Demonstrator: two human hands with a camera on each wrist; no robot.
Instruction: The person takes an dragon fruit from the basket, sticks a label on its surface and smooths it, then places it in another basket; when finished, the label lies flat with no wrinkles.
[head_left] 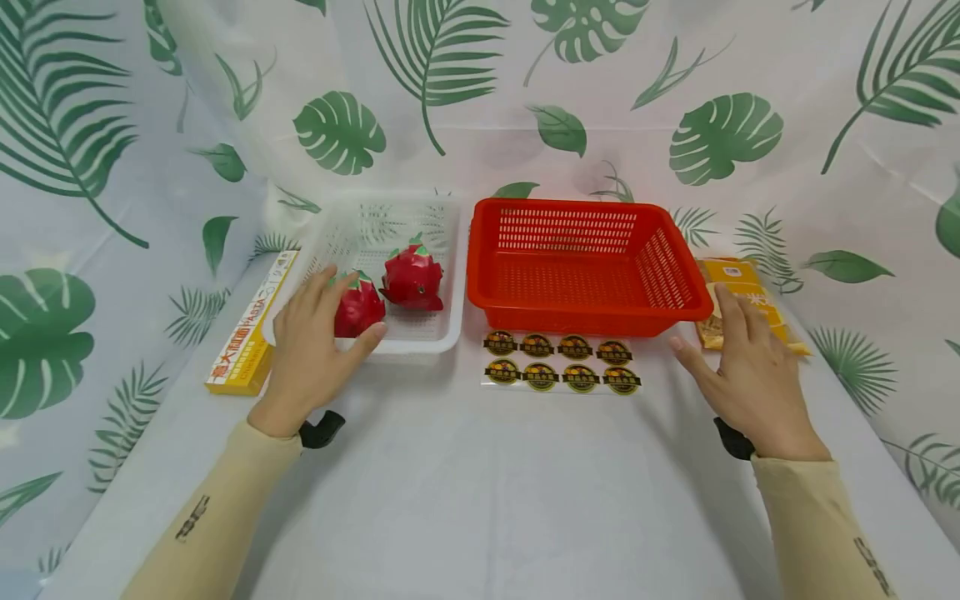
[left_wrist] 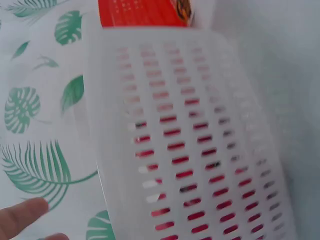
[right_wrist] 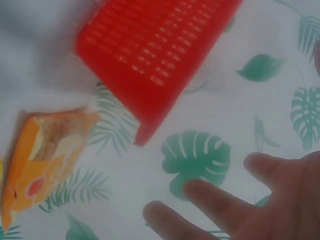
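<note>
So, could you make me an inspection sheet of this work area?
Surface: pale cloth, lightly creased.
Job's things: two red dragon fruits in a white basket; red basket to its right; yellow packet further right.
Clutter: pasta box left of the white basket; sticker sheet before the red one.
Hands: left hand at the white basket, contact unclear; right hand near the packet, holding nothing.
Cables: nothing seen.
Surroundings: white backdrop printed with green leaves.
</note>
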